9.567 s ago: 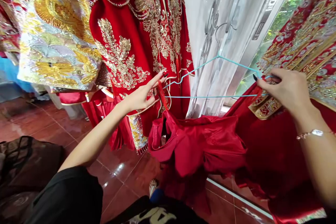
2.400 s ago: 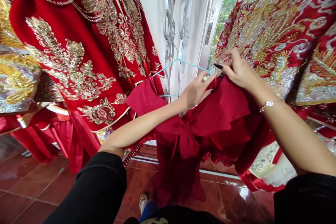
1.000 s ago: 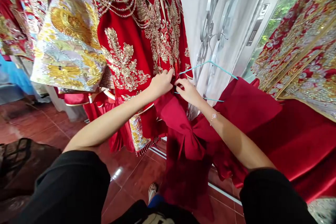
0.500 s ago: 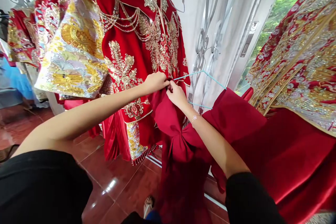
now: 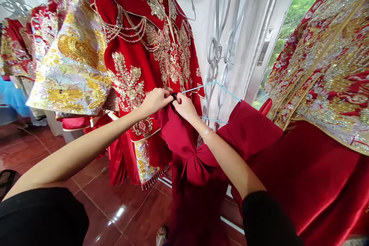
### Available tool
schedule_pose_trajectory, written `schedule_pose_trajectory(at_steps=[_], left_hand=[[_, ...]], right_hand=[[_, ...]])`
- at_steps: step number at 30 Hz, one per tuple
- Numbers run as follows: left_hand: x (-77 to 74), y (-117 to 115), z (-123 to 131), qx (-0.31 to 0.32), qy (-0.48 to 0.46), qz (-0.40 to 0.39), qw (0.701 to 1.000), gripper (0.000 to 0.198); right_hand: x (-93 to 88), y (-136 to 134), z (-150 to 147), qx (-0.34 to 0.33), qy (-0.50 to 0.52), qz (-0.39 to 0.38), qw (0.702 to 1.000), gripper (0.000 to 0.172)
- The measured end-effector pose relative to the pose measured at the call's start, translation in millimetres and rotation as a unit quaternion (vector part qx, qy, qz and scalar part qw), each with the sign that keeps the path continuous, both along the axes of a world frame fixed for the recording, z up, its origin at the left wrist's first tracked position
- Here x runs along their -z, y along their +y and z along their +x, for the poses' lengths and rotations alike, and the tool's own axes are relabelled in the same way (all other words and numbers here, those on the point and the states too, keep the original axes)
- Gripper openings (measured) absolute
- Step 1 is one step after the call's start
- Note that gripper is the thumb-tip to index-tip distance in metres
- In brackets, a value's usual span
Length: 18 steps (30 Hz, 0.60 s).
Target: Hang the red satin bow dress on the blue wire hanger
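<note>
A dark red dress (image 5: 188, 138) with a gathered bust hangs on a thin light-blue wire hanger (image 5: 225, 89). My left hand (image 5: 158, 100) is closed, pinching the dress's upper edge near the hanger's left end. Close beside it, my right hand (image 5: 186, 107) is also closed on that edge, thumb and fingers together. Between the fingertips shows a small dark piece (image 5: 173, 95), too little visible to name. Behind both hands hangs a red jacket (image 5: 150, 57) with gold beading and draped bead chains.
White-and-gold embroidered garments (image 5: 72, 65) hang at left. On the right hang a beaded gold-and-red top (image 5: 323, 57) and a red satin skirt (image 5: 311, 177). A scrolled metal stand (image 5: 215, 52) rises before white curtains. Glossy red tiles (image 5: 115, 196) cover the floor.
Both hands have shifted slightly left and down in the view with the dress edge. A dark piece now shows more clearly between the fingertips. The whole scene has moved left a little.
</note>
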State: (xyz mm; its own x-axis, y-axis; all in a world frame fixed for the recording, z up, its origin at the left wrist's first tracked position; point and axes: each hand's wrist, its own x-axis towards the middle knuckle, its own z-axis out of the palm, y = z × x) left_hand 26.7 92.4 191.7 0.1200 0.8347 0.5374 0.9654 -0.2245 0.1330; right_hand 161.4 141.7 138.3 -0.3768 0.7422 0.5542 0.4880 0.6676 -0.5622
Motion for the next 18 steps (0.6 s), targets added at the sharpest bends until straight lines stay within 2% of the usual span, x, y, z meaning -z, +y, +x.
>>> schedule_pose_trajectory(at_steps=[2, 9, 14, 18], left_hand=[[1.8, -1, -5, 0.006, -0.01, 0.003, 1.0, 0.031], [2.7, 4, -6, -0.032, 0.023, 0.002, 0.999, 0.03], [-3.3, 13, 16, -0.053, 0.097, 0.023, 0.994, 0.035], [-2.8, 22, 37, -0.015, 0.172, 0.032, 0.984, 0.037]], right_hand=[[0.3, -2, -2, 0.001, -0.013, -0.002, 1.0, 0.01], [4.7, 4, 10, -0.08, -0.094, -0.033, 0.992, 0.031], [15.4, 5, 19, -0.041, -0.065, -0.025, 0.997, 0.03], [23.5, 8, 24, -0.009, -0.015, -0.007, 1.0, 0.029]])
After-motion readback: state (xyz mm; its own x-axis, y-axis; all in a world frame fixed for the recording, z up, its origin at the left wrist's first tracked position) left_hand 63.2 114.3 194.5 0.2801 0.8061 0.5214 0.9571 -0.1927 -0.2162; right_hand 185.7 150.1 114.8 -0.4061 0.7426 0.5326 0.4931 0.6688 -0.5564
